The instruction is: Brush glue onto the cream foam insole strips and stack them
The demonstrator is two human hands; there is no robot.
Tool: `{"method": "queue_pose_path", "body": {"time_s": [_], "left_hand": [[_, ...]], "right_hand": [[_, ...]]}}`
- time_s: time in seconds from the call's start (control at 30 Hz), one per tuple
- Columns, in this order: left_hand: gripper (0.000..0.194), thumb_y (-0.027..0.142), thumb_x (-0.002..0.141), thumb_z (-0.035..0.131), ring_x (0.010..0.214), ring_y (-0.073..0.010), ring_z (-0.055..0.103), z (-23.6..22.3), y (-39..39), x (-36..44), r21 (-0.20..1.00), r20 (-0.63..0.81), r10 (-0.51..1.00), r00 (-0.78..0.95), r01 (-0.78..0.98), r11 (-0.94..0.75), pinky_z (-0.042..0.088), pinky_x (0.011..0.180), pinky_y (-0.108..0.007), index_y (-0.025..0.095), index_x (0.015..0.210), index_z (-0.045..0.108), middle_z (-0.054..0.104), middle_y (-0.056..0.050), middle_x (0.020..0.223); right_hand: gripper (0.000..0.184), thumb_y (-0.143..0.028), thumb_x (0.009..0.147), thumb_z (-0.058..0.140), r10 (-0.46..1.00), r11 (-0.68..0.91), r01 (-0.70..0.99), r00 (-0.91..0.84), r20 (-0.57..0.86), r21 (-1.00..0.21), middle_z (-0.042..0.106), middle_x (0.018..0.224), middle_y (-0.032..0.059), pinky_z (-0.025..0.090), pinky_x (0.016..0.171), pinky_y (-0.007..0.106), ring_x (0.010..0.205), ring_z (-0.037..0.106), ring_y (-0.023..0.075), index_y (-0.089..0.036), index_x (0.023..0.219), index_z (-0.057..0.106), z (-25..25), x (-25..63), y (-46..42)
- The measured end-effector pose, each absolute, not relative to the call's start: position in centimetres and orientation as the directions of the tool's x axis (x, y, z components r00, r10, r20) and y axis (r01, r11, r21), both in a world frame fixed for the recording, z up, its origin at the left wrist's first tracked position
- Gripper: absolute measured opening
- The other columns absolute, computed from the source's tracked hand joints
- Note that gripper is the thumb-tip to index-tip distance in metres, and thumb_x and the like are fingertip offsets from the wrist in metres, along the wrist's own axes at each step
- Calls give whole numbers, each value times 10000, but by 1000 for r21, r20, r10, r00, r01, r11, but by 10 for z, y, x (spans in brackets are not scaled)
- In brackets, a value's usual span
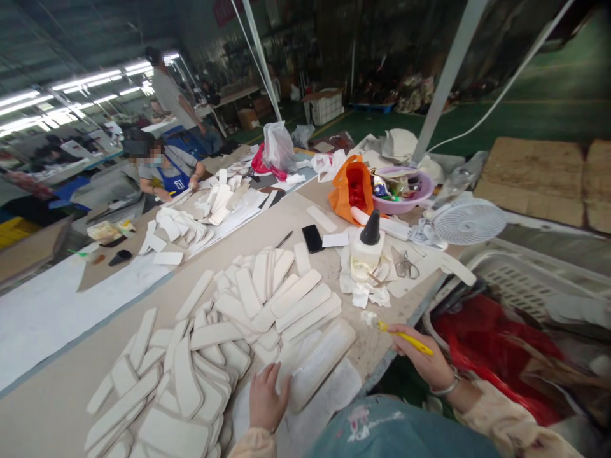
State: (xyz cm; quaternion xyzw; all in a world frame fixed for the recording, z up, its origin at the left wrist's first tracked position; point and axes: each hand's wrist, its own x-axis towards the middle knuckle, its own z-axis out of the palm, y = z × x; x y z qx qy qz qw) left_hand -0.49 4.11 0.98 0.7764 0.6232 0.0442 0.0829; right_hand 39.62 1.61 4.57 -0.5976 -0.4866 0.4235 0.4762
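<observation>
My right hand (pixel 422 361) grips a brush by its yellow handle (pixel 416 341). The brush's whitish tip is over the table, just in front of a white bottle (pixel 366 249) with a black cone cap. Fingers apart, my left hand (pixel 268 397) lies at the left edge of a long pale piece with rounded ends (pixel 322 362). That piece has a glossy, wet-looking top and rests on white paper (pixel 341 388). Left of my left hand, a heap of similar flat white pieces (pixel 191 375) spreads over the table.
A phone (pixel 312 238), a white card (pixel 335 240) and scissors (pixel 405 267) lie farther back. Behind are an orange bag (pixel 341 191), a purple basin (pixel 405 205) and a small fan (pixel 468 221). A white crate (pixel 525 280) stands right. A co-worker (pixel 165 165) sits across the table.
</observation>
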Motion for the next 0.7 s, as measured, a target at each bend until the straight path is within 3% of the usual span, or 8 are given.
{"method": "queue_pose_path", "body": {"time_s": [0.1, 0.33, 0.7], "left_hand": [[333, 326, 860, 361, 982, -198, 545, 18, 104, 4, 176, 6, 950, 311, 935, -307, 412, 891, -341, 184, 1033, 606, 614, -95, 1034], [249, 190, 802, 439, 1003, -181, 495, 19, 227, 62, 92, -201, 869, 453, 892, -443, 382, 889, -299, 166, 992, 599, 571, -82, 1061], [255, 139, 781, 402, 966, -187, 479, 21, 242, 86, 9, -314, 850, 424, 896, -443, 351, 885, -338, 152, 976, 566, 537, -89, 1021]], "right_hand": [[230, -326, 829, 500, 981, -36, 201, 193, 4, -979, 592, 640, 18, 484, 541, 263, 563, 554, 147, -187, 990, 589, 47, 403, 10], [217, -292, 845, 479, 978, -26, 307, 206, 40, -951, 605, 675, 24, 501, 567, 252, 594, 580, 152, -187, 1003, 582, 64, 417, -10], [237, -379, 820, 488, 948, -139, 329, 318, -29, -934, 607, 622, 37, 527, 531, 296, 545, 598, 192, -251, 973, 616, 59, 420, -22]]}}
